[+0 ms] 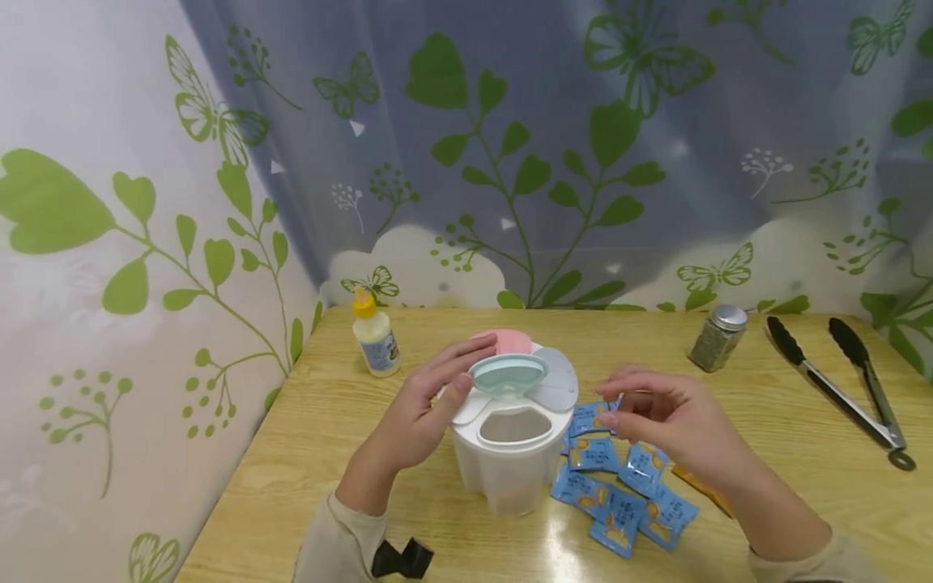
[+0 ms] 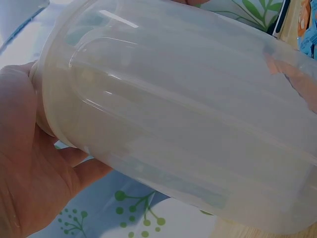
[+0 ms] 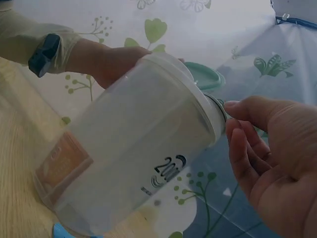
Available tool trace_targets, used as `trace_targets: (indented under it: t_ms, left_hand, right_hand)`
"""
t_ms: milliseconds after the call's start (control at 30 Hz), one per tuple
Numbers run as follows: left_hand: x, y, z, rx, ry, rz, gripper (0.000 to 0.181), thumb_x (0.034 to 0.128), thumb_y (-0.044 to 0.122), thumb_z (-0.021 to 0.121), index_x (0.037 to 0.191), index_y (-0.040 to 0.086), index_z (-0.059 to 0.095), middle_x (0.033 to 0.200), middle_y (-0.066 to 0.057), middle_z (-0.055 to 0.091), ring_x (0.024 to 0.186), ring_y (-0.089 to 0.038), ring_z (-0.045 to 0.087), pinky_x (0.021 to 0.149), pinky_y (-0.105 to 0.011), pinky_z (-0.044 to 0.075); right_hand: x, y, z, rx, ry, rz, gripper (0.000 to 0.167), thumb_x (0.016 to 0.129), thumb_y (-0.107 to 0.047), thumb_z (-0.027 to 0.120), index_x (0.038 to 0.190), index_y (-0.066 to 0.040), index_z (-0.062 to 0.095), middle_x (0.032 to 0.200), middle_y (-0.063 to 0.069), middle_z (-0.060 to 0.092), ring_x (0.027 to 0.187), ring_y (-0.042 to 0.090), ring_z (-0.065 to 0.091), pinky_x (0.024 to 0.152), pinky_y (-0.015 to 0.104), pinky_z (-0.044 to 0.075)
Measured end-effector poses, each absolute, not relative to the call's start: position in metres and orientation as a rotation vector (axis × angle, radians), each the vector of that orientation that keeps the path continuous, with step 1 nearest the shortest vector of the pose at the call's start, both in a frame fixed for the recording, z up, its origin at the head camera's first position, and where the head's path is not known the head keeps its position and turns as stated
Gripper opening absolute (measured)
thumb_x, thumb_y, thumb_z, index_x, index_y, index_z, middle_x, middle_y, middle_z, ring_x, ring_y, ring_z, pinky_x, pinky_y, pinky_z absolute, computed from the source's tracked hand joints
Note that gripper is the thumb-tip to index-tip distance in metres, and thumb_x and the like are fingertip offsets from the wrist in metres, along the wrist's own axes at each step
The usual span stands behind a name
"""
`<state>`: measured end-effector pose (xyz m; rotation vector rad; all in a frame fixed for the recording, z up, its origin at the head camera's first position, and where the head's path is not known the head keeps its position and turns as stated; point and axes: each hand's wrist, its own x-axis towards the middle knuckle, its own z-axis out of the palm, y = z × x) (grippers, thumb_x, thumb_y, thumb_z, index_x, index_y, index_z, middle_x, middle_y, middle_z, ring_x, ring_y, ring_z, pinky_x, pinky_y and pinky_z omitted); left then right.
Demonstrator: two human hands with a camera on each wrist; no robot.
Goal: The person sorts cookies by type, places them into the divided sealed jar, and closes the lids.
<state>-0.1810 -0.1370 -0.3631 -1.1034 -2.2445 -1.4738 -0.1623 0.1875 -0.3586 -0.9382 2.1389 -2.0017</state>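
A translucent storage container point(image 1: 503, 478) with a white lid stands on the table. Its pale green flap point(image 1: 510, 374) is raised above an opening, and a pink flap point(image 1: 506, 342) lies behind it. My left hand point(image 1: 430, 405) holds the lid's left side, the thumb beside the green flap; the left wrist view shows fingers reaching behind the rim. An orange packet point(image 3: 64, 166) shows through the container wall. My right hand point(image 1: 670, 417), fingers loosely bent and holding nothing, hovers right of the container above several blue packets point(image 1: 623, 518).
Partly behind my right wrist lies an orange packet point(image 1: 703, 490). A yellow-capped bottle point(image 1: 377, 344) stands at the back left. Toward the back right are a jar with a silver lid point(image 1: 717, 340) and black-tipped tongs point(image 1: 845, 397). A patterned curtain point(image 1: 554, 202) hangs behind the table.
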Motion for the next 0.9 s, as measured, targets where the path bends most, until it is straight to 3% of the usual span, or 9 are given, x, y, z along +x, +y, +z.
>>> trace_targets:
  t_ms: [200,433,633,900]
  left_hand:
    - [-0.182,-0.137,-0.363,-1.101,-2.241,-1.467,0.039,0.1079,0.02,0.042,0.141,0.005,0.056,0.153,-0.006,0.049,0.146,-0.024,0.041,0.12,-0.041,0.031]
    - [-0.182,-0.136,-0.363,-1.107,-2.241,-1.467,0.039,0.108,0.02,0.042,0.142,0.006,0.056,0.153,-0.005,0.049,0.145,-0.024,0.041,0.12,-0.042,0.032]
    - [-0.182,-0.136,-0.362,-1.114,-2.244,-1.459,0.039,0.1079,0.019,0.042,0.142,0.006,0.056,0.153,-0.005,0.049,0.145,-0.024,0.041,0.12,-0.042,0.032]
    - [-0.181,-0.137,-0.363,-1.108,-2.249,-1.465,0.039,0.108,0.019,0.041,0.142,0.006,0.056,0.154,-0.005,0.048,0.146,-0.024,0.04,0.12,-0.043,0.031]
  right_hand:
    - [-0.171,0.213,-0.367,-0.88,2.153,-1.949,0.034,0.092,0.011,0.061,0.122,-0.004,0.068,0.127,-0.003,0.06,0.077,0.01,0.066,0.064,0.028,0.056]
    - [-0.181,0.239,-0.382,-0.987,2.133,-1.836,0.033,0.09,0.015,0.06,0.12,0.001,0.067,0.115,-0.001,0.065,0.074,0.015,0.066,0.06,0.031,0.056]
    - [-0.185,0.262,-0.398,-1.087,2.051,-1.736,0.037,0.089,0.018,0.059,0.122,0.004,0.065,0.116,0.0,0.065,0.07,0.017,0.062,0.05,0.039,0.046]
    - [-0.194,0.291,-0.411,-1.072,1.957,-1.6,0.038,0.09,0.017,0.058,0.125,0.003,0.063,0.122,0.002,0.064,0.068,0.027,0.058,0.05,0.043,0.044]
